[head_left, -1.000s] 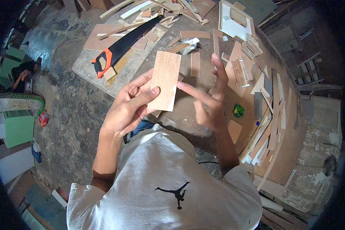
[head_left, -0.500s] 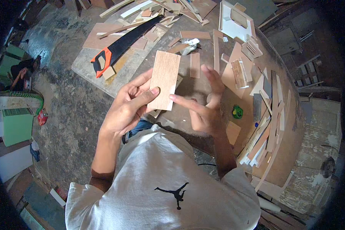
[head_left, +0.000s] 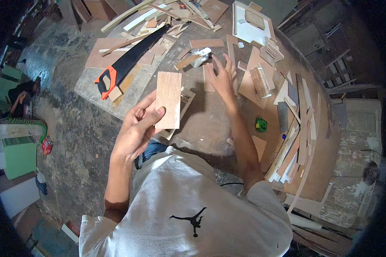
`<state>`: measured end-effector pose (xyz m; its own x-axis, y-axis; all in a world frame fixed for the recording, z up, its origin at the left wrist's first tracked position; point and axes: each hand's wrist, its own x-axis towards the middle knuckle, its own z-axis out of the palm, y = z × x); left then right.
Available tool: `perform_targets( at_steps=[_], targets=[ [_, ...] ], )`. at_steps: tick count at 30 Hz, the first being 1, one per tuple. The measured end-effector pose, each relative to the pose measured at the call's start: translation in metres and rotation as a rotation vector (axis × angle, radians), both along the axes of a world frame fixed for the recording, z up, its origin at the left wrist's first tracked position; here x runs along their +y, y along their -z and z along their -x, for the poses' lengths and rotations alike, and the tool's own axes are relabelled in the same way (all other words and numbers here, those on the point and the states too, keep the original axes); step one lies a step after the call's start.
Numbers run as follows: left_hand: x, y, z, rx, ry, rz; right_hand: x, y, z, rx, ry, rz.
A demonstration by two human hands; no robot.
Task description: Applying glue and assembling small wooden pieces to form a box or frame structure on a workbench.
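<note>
My left hand (head_left: pixel 135 124) grips a flat rectangular wood piece (head_left: pixel 168 100), thumb on its face, holding it up in front of my shirt. A pale strip runs along the lower right edge of that piece. Partly hidden behind it is a small wooden frame-like part (head_left: pixel 185 99). My right hand (head_left: pixel 222 77) reaches out over the table with its fingers apart and holds nothing. It is beside a narrow wood strip (head_left: pixel 208 78) and close to a crumpled white packet (head_left: pixel 200 58), where a small flat wood stick (head_left: pixel 187 62) lies.
On the left of the table (head_left: pixel 188 143) lies a handsaw (head_left: pixel 133 58) with an orange and black handle. Wood offcuts (head_left: pixel 176 17) heap at the far side. Rightward are a green tape measure (head_left: pixel 260 124), a white tray (head_left: pixel 253 26) and a pile of long strips (head_left: pixel 298 141).
My right hand has left the edge of the wood piece and stretched forward across the table. My left hand still holds the piece, now slightly lower and further left.
</note>
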<state>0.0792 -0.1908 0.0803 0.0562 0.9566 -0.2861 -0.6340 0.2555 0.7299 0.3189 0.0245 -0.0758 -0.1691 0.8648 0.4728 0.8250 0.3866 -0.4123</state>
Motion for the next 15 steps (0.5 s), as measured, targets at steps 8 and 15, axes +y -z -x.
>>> perform_targets(
  at_steps=[8, 15],
  targets=[
    [-0.008, 0.007, 0.006, -0.007, -0.035, 0.034, 0.053, 0.028, 0.018, -0.139, 0.061, 0.001],
    [-0.008, 0.014, 0.009, -0.01, -0.015, 0.043, 0.057, 0.037, 0.023, -0.087, 0.082, 0.103]
  ],
)
